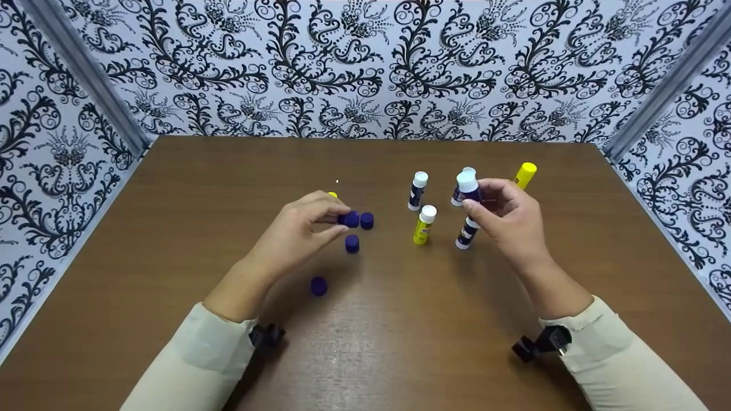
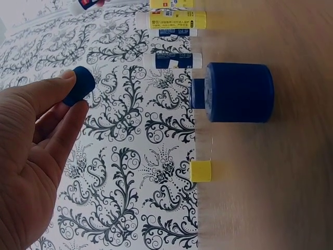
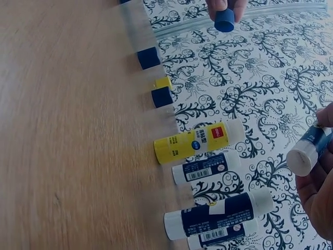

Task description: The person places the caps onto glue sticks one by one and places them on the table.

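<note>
My left hand (image 1: pixel 288 231) pinches a dark blue cap (image 2: pixel 80 85) between thumb and fingers, above the table. Three more blue caps lie near it: one (image 1: pixel 367 221) just right of the fingertips, one (image 1: pixel 352 244) below them and one (image 1: pixel 318 286) closer to me. A yellow cap (image 2: pixel 201 171) stands behind this hand, mostly covered in the head view. Off the table, my right hand (image 1: pixel 514 222) holds a blue glue stick (image 1: pixel 467 184) with a white top. Below and beside it stand several capless glue sticks, including a yellow one (image 1: pixel 425 225) and a blue one (image 1: pixel 418 191).
Behind the right hand is a yellow-topped stick (image 1: pixel 525 174), its lower part hidden. Another blue stick (image 1: pixel 465 235) stands under that hand. The brown table (image 1: pixel 365 354) is bounded by patterned panels (image 1: pixel 365 68) at the back and sides.
</note>
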The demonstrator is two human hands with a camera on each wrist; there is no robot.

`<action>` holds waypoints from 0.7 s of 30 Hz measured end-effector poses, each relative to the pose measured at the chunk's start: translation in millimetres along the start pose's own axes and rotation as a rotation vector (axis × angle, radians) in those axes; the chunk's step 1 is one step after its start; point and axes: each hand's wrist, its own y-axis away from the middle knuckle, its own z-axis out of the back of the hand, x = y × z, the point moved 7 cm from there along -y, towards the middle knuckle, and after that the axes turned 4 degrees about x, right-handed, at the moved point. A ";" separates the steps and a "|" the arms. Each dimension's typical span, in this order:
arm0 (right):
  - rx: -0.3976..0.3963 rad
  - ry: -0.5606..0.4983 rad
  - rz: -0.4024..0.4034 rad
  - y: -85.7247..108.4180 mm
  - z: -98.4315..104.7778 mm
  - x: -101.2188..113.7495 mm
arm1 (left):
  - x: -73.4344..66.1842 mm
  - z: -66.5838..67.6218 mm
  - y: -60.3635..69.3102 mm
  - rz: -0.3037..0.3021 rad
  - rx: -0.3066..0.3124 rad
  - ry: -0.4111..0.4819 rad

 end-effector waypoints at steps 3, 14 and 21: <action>0.010 0.003 -0.005 0.9 -2.2 0.0 | -1.5 -0.8 -0.2 -0.002 0.003 -0.004; 0.074 0.033 -0.021 5.6 -9.8 0.9 | -4.8 -3.9 -0.9 -0.022 0.013 -0.001; 0.077 -0.004 -0.031 9.1 -15.2 1.7 | -7.7 -5.2 -0.5 -0.035 0.011 0.014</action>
